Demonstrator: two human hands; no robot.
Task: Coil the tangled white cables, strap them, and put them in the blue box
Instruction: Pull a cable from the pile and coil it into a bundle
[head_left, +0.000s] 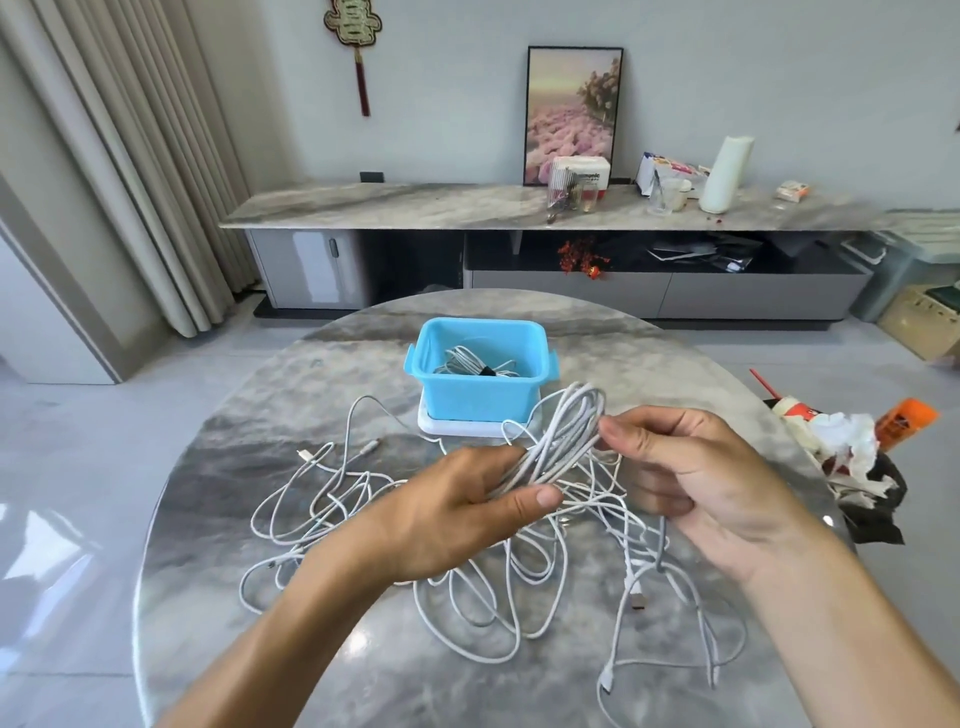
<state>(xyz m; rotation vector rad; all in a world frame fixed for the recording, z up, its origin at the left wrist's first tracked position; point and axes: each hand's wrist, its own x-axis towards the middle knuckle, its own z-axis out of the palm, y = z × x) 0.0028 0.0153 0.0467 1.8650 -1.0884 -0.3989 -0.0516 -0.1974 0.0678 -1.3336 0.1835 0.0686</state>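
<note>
My left hand (457, 512) grips a coiled bundle of white cable (563, 436) that slants up to the right above the table. My right hand (696, 478) pinches the upper side of that coil with thumb and forefinger, and a grey strand hangs down from its palm. Under both hands a tangle of loose white cables (467, 587) sprawls over the round marble table (218, 519). Behind the coil stands the blue box (478, 400) on a white lid, and a strapped white coil (475, 364) lies inside it.
Crumpled paper, a black bag and an orange bottle (904, 421) crowd the table's right edge. Behind the table runs a long low cabinet (415, 205) carrying a framed picture, a white jug and small clutter. Curtains hang at the left.
</note>
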